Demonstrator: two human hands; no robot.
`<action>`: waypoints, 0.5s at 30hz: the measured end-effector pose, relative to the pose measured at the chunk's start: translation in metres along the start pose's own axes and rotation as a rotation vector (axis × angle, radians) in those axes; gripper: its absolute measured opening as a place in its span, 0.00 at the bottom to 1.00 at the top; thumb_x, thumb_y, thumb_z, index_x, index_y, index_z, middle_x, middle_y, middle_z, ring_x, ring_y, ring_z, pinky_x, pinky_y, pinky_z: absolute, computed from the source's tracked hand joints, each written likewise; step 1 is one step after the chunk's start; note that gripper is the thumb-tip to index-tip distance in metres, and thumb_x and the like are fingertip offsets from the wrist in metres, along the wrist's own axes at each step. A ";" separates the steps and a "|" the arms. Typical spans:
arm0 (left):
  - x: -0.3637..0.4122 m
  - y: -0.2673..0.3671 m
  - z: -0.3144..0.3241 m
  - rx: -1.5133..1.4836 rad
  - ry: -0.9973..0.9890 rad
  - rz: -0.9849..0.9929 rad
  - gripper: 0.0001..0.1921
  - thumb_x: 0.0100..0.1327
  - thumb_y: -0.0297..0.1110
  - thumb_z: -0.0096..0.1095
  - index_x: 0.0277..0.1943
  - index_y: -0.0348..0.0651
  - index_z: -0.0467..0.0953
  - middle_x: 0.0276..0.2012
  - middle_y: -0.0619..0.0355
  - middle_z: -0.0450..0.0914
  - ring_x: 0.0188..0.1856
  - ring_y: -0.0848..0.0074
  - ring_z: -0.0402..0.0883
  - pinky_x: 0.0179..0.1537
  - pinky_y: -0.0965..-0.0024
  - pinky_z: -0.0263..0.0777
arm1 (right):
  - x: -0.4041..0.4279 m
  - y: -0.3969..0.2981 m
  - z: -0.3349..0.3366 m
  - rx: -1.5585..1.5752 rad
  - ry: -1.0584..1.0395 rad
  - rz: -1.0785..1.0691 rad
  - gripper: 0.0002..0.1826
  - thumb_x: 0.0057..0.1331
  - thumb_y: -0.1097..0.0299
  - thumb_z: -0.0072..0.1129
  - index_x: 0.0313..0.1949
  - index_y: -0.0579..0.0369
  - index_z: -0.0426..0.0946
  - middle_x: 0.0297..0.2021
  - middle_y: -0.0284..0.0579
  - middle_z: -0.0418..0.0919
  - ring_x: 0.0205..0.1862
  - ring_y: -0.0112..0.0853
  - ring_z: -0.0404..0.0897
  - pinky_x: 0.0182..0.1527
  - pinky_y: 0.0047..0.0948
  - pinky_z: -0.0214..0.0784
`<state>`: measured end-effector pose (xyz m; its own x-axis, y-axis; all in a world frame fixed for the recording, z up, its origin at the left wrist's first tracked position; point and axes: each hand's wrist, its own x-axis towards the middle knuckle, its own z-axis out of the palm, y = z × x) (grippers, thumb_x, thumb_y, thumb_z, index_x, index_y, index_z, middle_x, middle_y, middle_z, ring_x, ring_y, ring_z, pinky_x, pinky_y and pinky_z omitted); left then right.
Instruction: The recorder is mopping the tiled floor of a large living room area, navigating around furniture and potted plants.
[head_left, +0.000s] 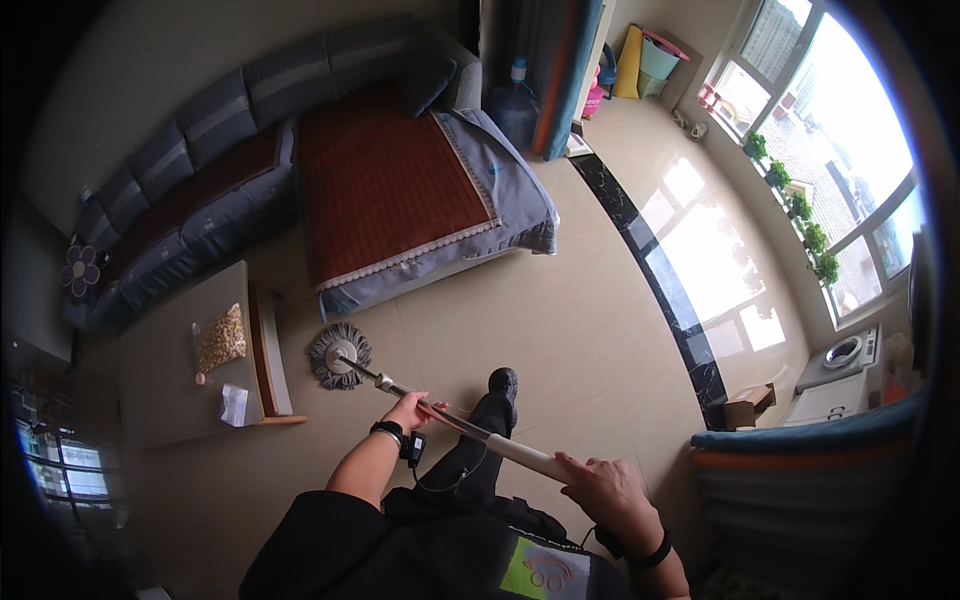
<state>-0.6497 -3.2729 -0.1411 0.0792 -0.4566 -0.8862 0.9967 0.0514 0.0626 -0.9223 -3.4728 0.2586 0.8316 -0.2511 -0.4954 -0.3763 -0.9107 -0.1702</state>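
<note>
A spin mop with a metal pole (469, 428) slants across the front of my body. My left hand (412, 411) is closed around the lower part of the pole. Higher up, my right hand (606, 491) grips the end of the white handle sleeve (529, 458). The round mop head (340, 355), with grey strands spread out, lies on the tiled floor (457, 330) between the coffee table and the sofa's chaise.
A coffee table (172, 330) at left bears a bag of nuts or similar pieces (223, 337). The sofa's chaise (390, 187) stands ahead. A black stone strip (652, 262) crosses the floor at right, near a curtain (802, 457) and cardboard box (748, 405).
</note>
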 end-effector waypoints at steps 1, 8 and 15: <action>0.022 0.003 0.006 0.041 0.088 0.066 0.08 0.57 0.28 0.45 0.36 0.34 0.60 0.29 0.45 0.72 0.36 0.54 0.78 0.34 0.57 0.75 | 0.012 0.022 0.003 0.014 0.043 -0.021 0.22 0.54 0.62 0.56 0.50 0.42 0.66 0.25 0.40 0.76 0.26 0.35 0.77 0.26 0.32 0.67; 0.077 0.014 0.142 -0.024 0.123 0.001 0.03 0.53 0.24 0.42 0.25 0.38 0.59 0.25 0.50 0.70 0.32 0.57 0.78 0.36 0.53 0.75 | 0.087 0.158 -0.068 0.077 0.022 0.010 0.22 0.52 0.62 0.57 0.49 0.39 0.67 0.24 0.39 0.75 0.25 0.36 0.76 0.27 0.33 0.67; 0.134 -0.014 0.346 0.156 -0.295 -0.308 0.06 0.57 0.27 0.40 0.33 0.32 0.62 0.35 0.40 0.73 0.40 0.50 0.76 0.45 0.52 0.71 | 0.074 0.283 -0.161 0.050 0.072 0.265 0.23 0.47 0.62 0.59 0.46 0.35 0.73 0.18 0.43 0.72 0.21 0.36 0.74 0.25 0.34 0.64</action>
<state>-0.6476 -3.6418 -0.1018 -0.2428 -0.6643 -0.7070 0.9633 -0.2509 -0.0950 -0.9012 -3.8017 0.3106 0.7277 -0.5026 -0.4668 -0.6028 -0.7933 -0.0855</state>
